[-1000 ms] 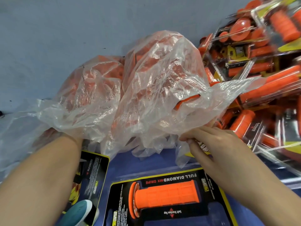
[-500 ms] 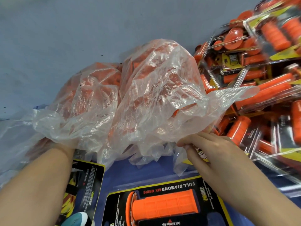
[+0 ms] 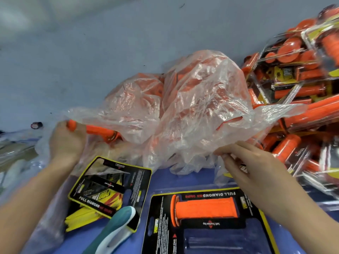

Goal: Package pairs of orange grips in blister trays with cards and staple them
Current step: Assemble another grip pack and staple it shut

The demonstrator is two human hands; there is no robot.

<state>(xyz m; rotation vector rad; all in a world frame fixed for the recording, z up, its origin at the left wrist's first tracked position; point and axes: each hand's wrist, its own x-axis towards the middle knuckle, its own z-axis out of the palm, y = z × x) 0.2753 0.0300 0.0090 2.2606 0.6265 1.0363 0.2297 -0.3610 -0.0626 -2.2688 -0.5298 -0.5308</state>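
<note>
My left hand [image 3: 65,142] grips an orange grip [image 3: 99,130] just outside the left side of a crumpled clear plastic bag [image 3: 192,110] full of orange grips. My right hand [image 3: 245,162] pinches the bag's lower right edge. In front of me lies a blister tray with a black and yellow card [image 3: 207,233]; one orange grip [image 3: 205,208] sits in its upper cavity and the lower cavity is empty.
A stack of black and yellow cards [image 3: 110,187] lies at lower left, with a teal and white stapler [image 3: 113,231] resting on its near edge. A heap of packed blister trays [image 3: 297,85] fills the right side. The floor [image 3: 91,43] beyond is grey.
My left hand has come out from under the bag holding an orange grip. My right hand stays on the bag's edge. The view has shifted downward.
</note>
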